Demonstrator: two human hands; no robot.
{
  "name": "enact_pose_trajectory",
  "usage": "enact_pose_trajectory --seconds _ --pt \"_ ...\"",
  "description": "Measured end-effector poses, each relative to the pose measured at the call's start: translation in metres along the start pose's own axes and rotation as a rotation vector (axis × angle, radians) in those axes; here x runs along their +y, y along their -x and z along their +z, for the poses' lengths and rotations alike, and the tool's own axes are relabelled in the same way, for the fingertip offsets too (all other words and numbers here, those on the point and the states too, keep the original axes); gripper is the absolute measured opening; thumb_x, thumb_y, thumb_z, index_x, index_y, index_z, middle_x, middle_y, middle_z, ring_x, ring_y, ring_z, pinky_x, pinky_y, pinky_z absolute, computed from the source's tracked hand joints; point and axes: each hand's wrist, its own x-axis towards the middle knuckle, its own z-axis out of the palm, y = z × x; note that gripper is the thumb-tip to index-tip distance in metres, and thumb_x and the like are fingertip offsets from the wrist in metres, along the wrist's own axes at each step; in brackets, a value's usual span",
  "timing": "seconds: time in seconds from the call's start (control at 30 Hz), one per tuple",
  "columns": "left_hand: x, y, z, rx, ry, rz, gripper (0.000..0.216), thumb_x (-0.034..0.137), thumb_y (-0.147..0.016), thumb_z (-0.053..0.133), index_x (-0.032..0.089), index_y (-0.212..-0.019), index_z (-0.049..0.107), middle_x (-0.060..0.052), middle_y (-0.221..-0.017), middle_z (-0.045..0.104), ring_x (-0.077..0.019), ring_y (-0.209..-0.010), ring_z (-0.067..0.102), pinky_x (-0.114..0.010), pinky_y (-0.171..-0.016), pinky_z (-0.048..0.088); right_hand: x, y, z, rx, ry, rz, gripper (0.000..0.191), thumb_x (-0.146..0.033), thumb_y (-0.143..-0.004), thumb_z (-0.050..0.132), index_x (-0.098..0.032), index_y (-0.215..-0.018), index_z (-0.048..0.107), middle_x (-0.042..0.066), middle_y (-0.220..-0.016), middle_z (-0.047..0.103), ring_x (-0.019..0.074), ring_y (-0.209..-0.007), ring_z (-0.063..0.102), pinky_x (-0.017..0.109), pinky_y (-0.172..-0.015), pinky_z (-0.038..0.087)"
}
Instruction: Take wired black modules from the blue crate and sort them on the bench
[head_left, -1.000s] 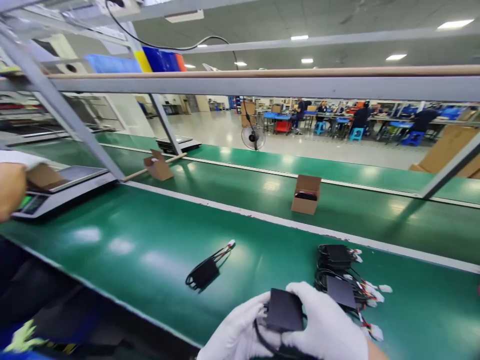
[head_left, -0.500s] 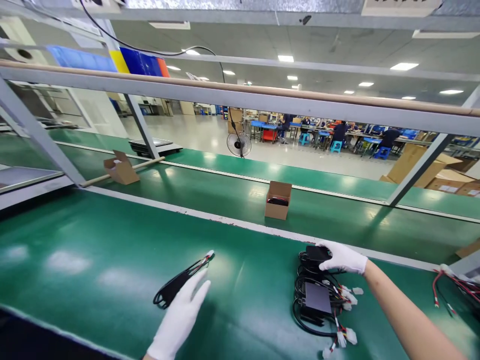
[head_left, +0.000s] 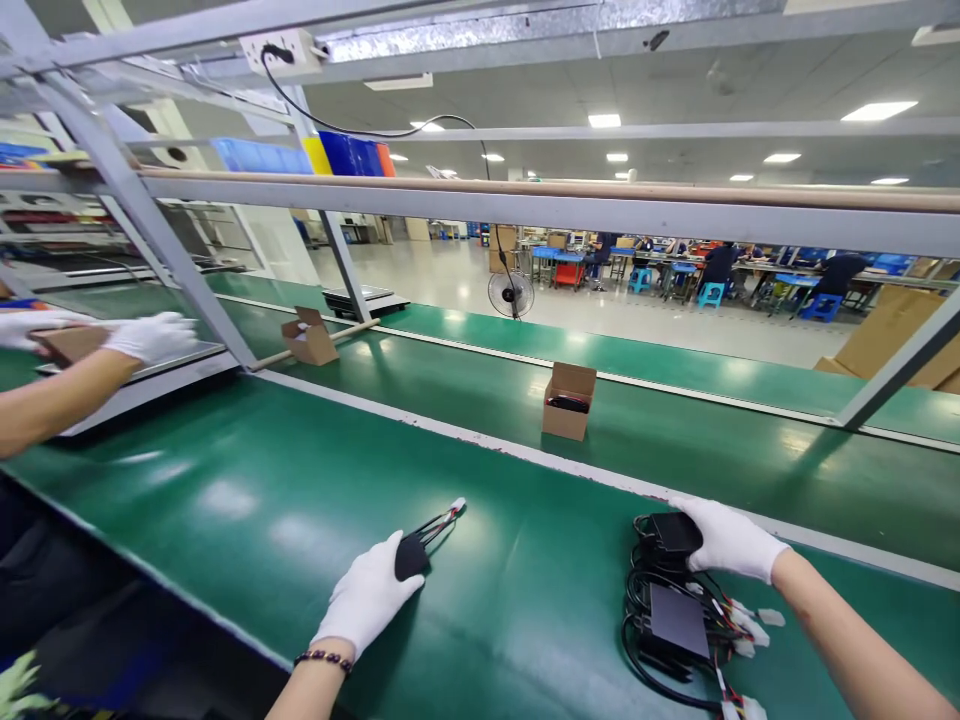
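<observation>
My left hand (head_left: pixel 367 598), in a white glove, is closed round a black power adapter (head_left: pixel 410 558) on the green belt. Its leads and white plug (head_left: pixel 456 506) stick out past my fingers, and the rest of it is under the hand. My right hand (head_left: pixel 727 540), gloved too, grips the right end of another black power adapter (head_left: pixel 673 533) at the far end of a row. Nearer to me lie more adapters (head_left: pixel 677 618) with coiled black cables. Their white connectors (head_left: pixel 742 630) spread out to the right.
An open carton (head_left: pixel 568 415) with dark items stands on the strip behind the rail. Another open carton (head_left: pixel 311 340) is farther left. At the left edge, a co-worker's gloved hands (head_left: pixel 150 338) hold a brown box (head_left: pixel 75 343). A slanted metal post (head_left: pixel 900 360) rises at right.
My left hand has closed over the adapter it hovered beside. My right hand stays on the far adapter. The view has swung left, and a co-worker's hands with a box now show.
</observation>
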Motion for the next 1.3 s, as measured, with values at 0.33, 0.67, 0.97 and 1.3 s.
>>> enact_pose_trajectory --seconds 0.33,0.67,0.97,1.3 --pt "0.012 0.012 -0.008 0.114 0.270 0.019 0.038 0.023 -0.076 0.062 0.014 -0.113 0.060 -0.015 -0.112 0.066 -0.0296 -0.110 0.060 -0.039 -0.097 0.043 -0.055 0.046 -0.003 0.465 0.187 -0.396 0.044 -0.045 -0.089 0.054 -0.024 -0.127 0.055 0.010 -0.122 0.065 0.0296 -0.108 0.063 0.047 -0.090 0.055" --pt "0.072 0.082 -0.047 -0.348 0.965 0.227 0.032 0.028 -0.076 0.061 0.017 -0.106 0.065 -0.007 -0.104 0.073 -0.0224 -0.098 0.066 -0.033 -0.090 0.050 -0.219 0.042 0.085 0.366 -0.048 -0.775 0.063 -0.029 -0.080 0.070 -0.011 -0.134 0.044 0.017 -0.126 0.061 0.0362 -0.120 0.054 0.066 -0.101 0.043" --pt "0.060 0.097 -0.043 -0.076 1.102 0.295 0.042 0.049 -0.095 0.039 0.019 -0.110 0.065 -0.008 -0.099 0.071 -0.0221 -0.095 0.065 -0.039 -0.093 0.050 -0.232 0.039 0.102 0.293 -0.390 -0.749 0.044 -0.024 -0.082 0.066 -0.020 -0.120 0.044 0.008 -0.100 0.066 0.0240 -0.093 0.065 0.063 -0.101 0.042" --pt "0.056 0.110 -0.020 -0.611 1.532 -0.015 0.080 0.053 -0.068 0.077 0.018 -0.130 0.043 -0.011 -0.107 0.061 -0.0230 -0.071 0.070 -0.033 -0.059 0.056 -0.228 0.041 0.112 0.380 -0.371 -0.672 0.054 -0.034 -0.078 0.074 -0.020 -0.121 0.046 0.010 -0.104 0.067 0.0269 -0.094 0.065 0.052 -0.094 0.047"
